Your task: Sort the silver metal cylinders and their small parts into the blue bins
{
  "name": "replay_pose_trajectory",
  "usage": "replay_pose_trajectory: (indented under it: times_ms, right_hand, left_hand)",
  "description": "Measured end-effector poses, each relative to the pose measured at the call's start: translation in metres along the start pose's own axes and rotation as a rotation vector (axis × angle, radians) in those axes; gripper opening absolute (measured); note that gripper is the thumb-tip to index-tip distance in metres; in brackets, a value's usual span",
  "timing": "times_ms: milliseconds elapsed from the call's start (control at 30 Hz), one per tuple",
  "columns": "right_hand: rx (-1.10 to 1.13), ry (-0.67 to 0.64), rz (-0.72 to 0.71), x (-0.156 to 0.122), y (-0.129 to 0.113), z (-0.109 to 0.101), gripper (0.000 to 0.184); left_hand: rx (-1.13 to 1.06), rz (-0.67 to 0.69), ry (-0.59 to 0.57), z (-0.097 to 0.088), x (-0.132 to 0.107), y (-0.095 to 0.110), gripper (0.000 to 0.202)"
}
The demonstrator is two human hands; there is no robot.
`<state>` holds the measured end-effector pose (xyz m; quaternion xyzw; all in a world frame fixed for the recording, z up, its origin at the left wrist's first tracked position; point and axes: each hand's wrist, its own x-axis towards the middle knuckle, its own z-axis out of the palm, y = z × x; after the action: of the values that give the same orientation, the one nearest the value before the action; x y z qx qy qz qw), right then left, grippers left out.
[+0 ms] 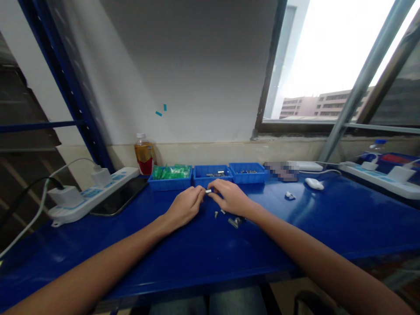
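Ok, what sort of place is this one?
Likely a small-parts assembly bench in a workshop or factory: a blue workbench beside a window, a row of blue bins with green and metal pieces, and the left hand and right hand pinching a small metal part near loose parts.

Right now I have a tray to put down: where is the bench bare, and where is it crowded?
Bare: the near strip of the bench along its front edge, and the right side in front of the mouse. Crowded: around the left hand and right hand pinching a part, the loose parts, the bins, the power strip.
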<state>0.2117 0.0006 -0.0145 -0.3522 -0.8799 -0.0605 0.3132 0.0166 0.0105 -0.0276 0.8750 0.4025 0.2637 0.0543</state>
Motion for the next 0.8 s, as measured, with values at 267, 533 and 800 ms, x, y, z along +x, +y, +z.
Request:
replay_pose_trajectory:
  times_ms: [267,533,800]
  right_hand:
    - [-0.221,0.216,0.249,0.004,0.042,0.004,0.021]
    - [-0.326,0.297,0.412,-0.006,0.059,-0.029,0.025]
    - [-0.192,0.157,0.573,-0.038,0.062,-0.043,0.026]
  left_hand:
    - [-0.002,0.12,-0.075,0.0,-0.002,0.017,0.034]
    - [0.029,0.37,-0.295,-0.008,-0.011,0.038,0.046]
    - [0.026,0.265,-0.202,0.004,-0.008,0.02,0.025]
